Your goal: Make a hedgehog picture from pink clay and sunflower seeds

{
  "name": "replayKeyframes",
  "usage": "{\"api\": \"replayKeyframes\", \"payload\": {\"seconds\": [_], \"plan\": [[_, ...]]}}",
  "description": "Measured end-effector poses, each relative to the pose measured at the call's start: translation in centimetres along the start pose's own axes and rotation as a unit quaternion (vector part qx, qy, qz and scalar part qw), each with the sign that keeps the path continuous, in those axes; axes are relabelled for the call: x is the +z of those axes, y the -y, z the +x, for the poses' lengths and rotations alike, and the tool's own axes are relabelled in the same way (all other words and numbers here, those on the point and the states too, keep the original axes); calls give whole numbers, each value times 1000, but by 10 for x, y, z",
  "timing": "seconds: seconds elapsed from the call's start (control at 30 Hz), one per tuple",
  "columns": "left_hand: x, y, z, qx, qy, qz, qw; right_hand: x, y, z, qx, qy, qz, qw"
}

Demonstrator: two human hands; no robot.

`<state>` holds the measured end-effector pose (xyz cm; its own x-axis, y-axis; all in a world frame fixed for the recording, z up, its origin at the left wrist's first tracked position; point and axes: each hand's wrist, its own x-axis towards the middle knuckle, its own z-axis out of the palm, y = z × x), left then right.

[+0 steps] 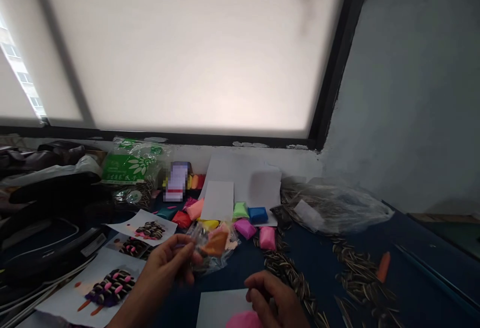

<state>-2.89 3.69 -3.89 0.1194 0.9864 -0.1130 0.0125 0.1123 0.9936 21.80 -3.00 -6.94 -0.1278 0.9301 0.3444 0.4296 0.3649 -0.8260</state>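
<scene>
My left hand (176,258) is closed, its thumb and fingers pinching a clear plastic packet with orange modelling clay (216,244) in it. Lower right, my right hand (275,295) is loosely curled, thumb and forefinger close together; what they hold, if anything, is hidden. Under and beside it lies a pink lump or packet of clay (243,320) on a sheet of white paper (213,308). Behind the hands sit clay packets: magenta (245,228), pink (267,238), light green (240,210) and blue (258,214).
Sunflower seeds (288,273) run along the right of the paper, with a second pile (362,278) and an orange stick (383,267). At left are seed-decorated paper pictures (112,288), a green seed bag (129,168) and a phone (177,182). A plastic bag (337,205) lies back right.
</scene>
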Motion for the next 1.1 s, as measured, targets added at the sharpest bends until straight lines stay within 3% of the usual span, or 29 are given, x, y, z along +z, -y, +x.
{"api": "replayKeyframes", "payload": {"seconds": [0.13, 0.2, 0.3, 0.37, 0.57, 0.7, 0.8, 1.1], "plan": [[-2, 5, 12, -2, -88, 6, 996, -1, 0, 0, -15, 12, -7, 1000], [-2, 11, 10, 46, -94, 113, 988, -1, -1, 0, -35, 10, -10, 999], [-5, 21, 5, 181, -48, 313, 931, -2, -2, 0, -63, 4, -19, 998], [-6, 28, 4, 228, -42, 376, 897, -2, -4, -1, -71, 7, -23, 997], [-3, 47, 9, 279, -36, 443, 851, 4, -10, -2, -117, -10, -38, 992], [-1, 49, 9, 312, -35, 466, 827, 10, -16, -2, -181, -41, -56, 981], [-2, 47, 11, 347, -34, 480, 805, 10, -16, -3, -183, -37, -68, 980], [-2, 59, 16, 355, -36, 448, 820, -2, -9, -3, -62, -13, -32, 997]]}}
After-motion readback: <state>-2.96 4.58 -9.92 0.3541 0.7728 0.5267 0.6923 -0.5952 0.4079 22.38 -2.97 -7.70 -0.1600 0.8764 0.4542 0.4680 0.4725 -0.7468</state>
